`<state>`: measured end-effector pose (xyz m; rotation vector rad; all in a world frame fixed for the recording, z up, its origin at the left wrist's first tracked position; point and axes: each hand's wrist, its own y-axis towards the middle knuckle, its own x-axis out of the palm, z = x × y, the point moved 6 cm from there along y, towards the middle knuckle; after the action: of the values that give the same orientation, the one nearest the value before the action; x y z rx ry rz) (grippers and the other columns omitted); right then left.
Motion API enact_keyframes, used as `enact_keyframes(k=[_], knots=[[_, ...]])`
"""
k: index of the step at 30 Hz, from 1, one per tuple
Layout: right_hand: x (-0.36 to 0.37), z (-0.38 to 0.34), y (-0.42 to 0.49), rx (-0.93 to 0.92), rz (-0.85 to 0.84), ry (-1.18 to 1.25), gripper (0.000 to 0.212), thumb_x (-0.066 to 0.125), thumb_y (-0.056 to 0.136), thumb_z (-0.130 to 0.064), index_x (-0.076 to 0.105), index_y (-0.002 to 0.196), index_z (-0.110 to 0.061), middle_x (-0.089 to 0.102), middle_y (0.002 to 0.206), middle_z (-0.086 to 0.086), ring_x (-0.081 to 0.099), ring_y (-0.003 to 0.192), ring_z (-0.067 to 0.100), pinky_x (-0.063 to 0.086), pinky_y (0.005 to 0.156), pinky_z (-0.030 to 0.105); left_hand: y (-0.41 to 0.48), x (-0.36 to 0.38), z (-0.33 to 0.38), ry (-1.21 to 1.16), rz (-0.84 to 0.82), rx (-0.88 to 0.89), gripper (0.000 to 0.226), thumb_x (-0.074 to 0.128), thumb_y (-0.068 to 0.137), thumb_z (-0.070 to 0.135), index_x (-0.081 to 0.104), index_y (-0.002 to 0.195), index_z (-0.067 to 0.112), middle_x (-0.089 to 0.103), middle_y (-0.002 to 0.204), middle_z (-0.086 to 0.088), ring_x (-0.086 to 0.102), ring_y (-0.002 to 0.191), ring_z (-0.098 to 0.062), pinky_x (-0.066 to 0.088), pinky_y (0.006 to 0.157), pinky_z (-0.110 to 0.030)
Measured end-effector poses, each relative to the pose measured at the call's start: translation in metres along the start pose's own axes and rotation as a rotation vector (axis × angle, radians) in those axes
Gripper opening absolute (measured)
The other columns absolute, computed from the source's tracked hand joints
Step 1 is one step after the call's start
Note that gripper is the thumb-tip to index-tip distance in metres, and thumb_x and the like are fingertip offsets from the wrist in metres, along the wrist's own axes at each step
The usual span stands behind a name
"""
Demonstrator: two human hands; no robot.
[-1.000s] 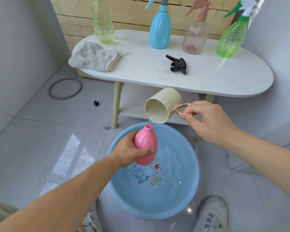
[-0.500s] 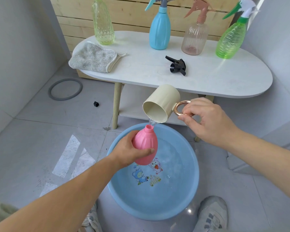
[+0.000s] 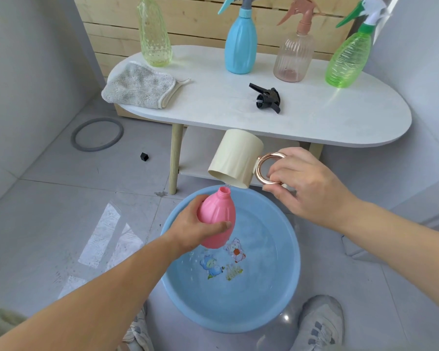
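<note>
My left hand (image 3: 192, 228) grips a pink bottle (image 3: 217, 217) without a cap, held upright over a blue basin (image 3: 281, 304) of water on the floor. My right hand (image 3: 306, 184) pinches the copper ring handle of a cream cup (image 3: 236, 159), which is tipped mouth-down just above the bottle's neck. A thin trickle of water falls from the cup's rim toward the bottle opening. A black spray trigger head (image 3: 266, 97) lies on the white table (image 3: 314, 122).
On the table stand a yellow-green bottle (image 3: 153, 34), a blue spray bottle (image 3: 241, 44), a pinkish clear spray bottle (image 3: 295, 51) and a green spray bottle (image 3: 350, 59); a grey cloth (image 3: 137, 86) lies at its left end. A grey ring (image 3: 96, 134) lies on the floor. My shoes (image 3: 319, 323) flank the basin.
The cup has tipped further, its mouth turning from facing me to facing down. The pink bottle stays in place over the basin.
</note>
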<state>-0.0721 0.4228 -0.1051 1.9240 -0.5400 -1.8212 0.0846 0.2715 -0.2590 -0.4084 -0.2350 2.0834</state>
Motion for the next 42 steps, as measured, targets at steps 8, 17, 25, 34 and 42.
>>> enact_keyframes(k=[8, 17, 25, 34, 42], knots=[[0.044, 0.021, -0.025, 0.532, -0.154, 0.247, 0.031, 0.057, 0.096, -0.034, 0.067, 0.076, -0.013, 0.063, 0.073, -0.002, 0.056, 0.079, 0.018, 0.041, 0.075, 0.024, 0.002, 0.000, -0.013, 0.006, -0.014, -0.037, 0.077, 0.089, 0.060, 0.046, 0.052, 0.127, 0.041, 0.065, 0.120, 0.005, 0.066, 0.108, -0.019, 0.062, 0.088, -0.041], [0.144, 0.052, -0.094, 0.927, -0.562, 0.367, 0.036, 0.062, 0.092, -0.042, 0.071, 0.075, -0.012, 0.065, 0.069, 0.010, 0.045, 0.054, 0.016, 0.032, 0.052, 0.030, 0.004, 0.003, -0.044, 0.048, -0.020, -0.116, 0.080, 0.088, 0.057, 0.051, 0.049, 0.125, 0.035, 0.064, 0.117, 0.005, 0.067, 0.105, -0.017, 0.060, 0.082, -0.033], [0.214, 0.044, -0.119, 0.689, -0.788, 0.316, 0.029, 0.058, 0.095, -0.039, 0.072, 0.081, -0.018, 0.059, 0.075, -0.005, 0.051, 0.087, 0.018, 0.046, 0.082, 0.035, 0.006, 0.002, -0.074, 0.035, -0.042, -0.186, 0.074, 0.088, 0.058, 0.048, 0.051, 0.120, 0.041, 0.065, 0.115, 0.007, 0.068, 0.104, -0.015, 0.062, 0.081, -0.033], [0.250, 0.054, -0.130, 0.559, -0.893, 0.308, 0.034, 0.052, 0.100, -0.039, 0.065, 0.075, -0.021, 0.042, 0.064, -0.014, 0.046, 0.096, 0.022, 0.039, 0.084, 0.031, 0.012, -0.002, -0.097, 0.035, -0.040, -0.238, 0.082, 0.088, 0.050, 0.055, 0.052, 0.123, 0.040, 0.067, 0.115, 0.006, 0.069, 0.104, -0.016, 0.062, 0.083, -0.036], [0.262, 0.052, -0.132, 0.493, -0.892, 0.322, 0.036, 0.051, 0.100, -0.038, 0.076, 0.091, -0.014, 0.034, 0.062, -0.020, 0.048, 0.100, 0.023, 0.038, 0.086, 0.029, 0.013, 0.000, -0.103, 0.054, -0.054, -0.246, 0.083, 0.088, 0.049, 0.056, 0.052, 0.122, 0.040, 0.067, 0.115, 0.006, 0.069, 0.102, -0.015, 0.061, 0.079, -0.030]])
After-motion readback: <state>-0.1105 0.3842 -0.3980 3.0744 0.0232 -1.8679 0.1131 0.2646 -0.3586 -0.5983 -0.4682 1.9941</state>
